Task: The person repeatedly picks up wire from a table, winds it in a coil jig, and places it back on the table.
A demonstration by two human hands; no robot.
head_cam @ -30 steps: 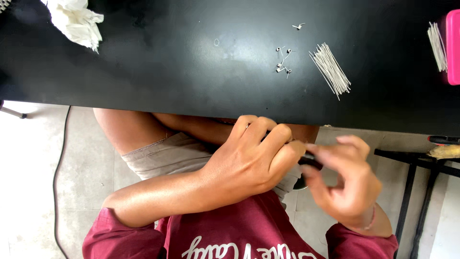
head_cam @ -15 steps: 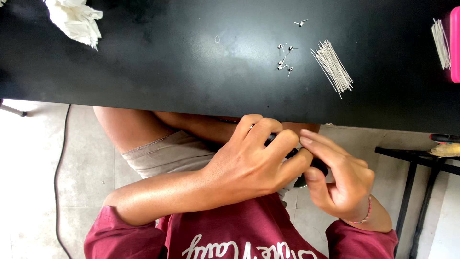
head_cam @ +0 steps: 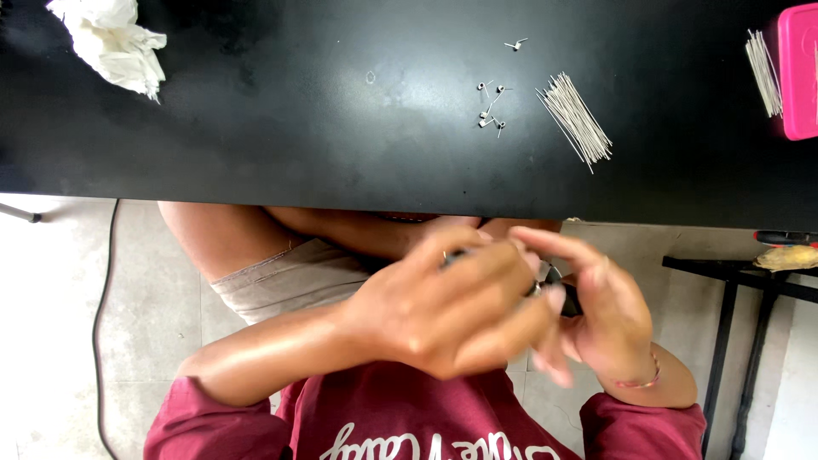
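Observation:
Both hands are joined in front of my chest, below the near edge of the black table. My left hand curls its fingers over a small dark tool, hiding most of it. My right hand, with a thin bracelet at the wrist, grips the same tool from the right. Both hands are motion-blurred. A glint of metal shows at the left fingertips; I cannot tell what it is. On the table lie a bundle of thin metal wires and several small bent wire pieces.
A crumpled white tissue sits at the table's far left. A pink box with a second wire bundle is at the right edge. A black metal stand is on the floor to the right, a dark cable to the left.
My left hand has slid to the right and farther over the right hand, covering more of the dark tool. The right fingers have spread and lifted. The table items stay put.

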